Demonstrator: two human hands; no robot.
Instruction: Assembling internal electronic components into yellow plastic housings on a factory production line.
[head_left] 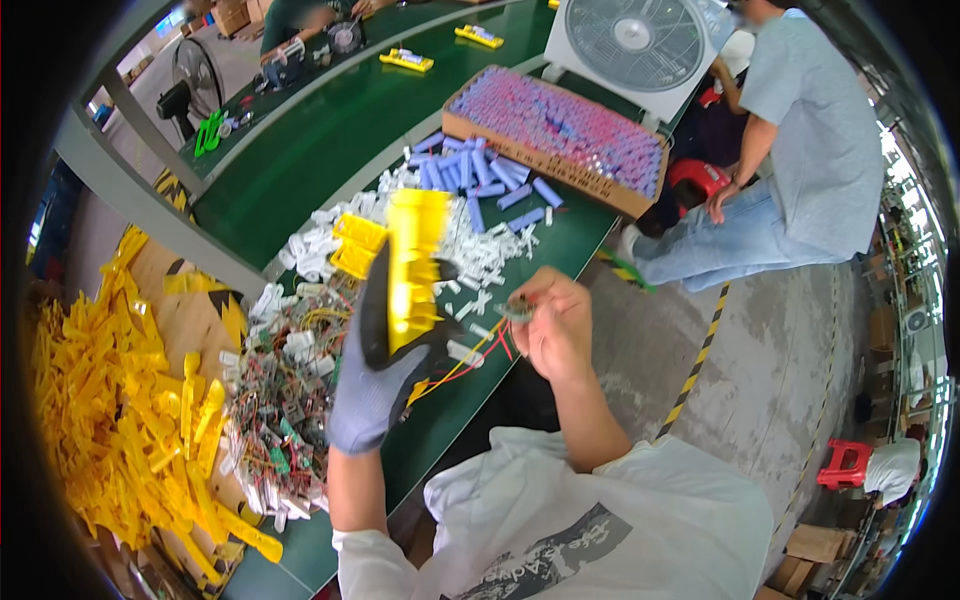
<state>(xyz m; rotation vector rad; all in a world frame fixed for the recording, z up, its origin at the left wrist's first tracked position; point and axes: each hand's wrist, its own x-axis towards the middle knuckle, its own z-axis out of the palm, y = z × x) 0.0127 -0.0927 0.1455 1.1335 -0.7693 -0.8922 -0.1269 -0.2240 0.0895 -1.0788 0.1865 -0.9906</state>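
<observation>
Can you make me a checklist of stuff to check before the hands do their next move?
1. Yellow plastic holder gripped: ok, the gloved left hand holds it up.
2. Small wired part gripped: ok, the right hand pinches it.
3. Red and yellow wires free of snags: cannot tell, they stretch between the hands, and that area is blurred.
4. Gloves on both hands: not ok, the right one is bare.
5. Loose pieces kept apart: not ok, blue cylinders and white pieces meet on the green table.
</observation>
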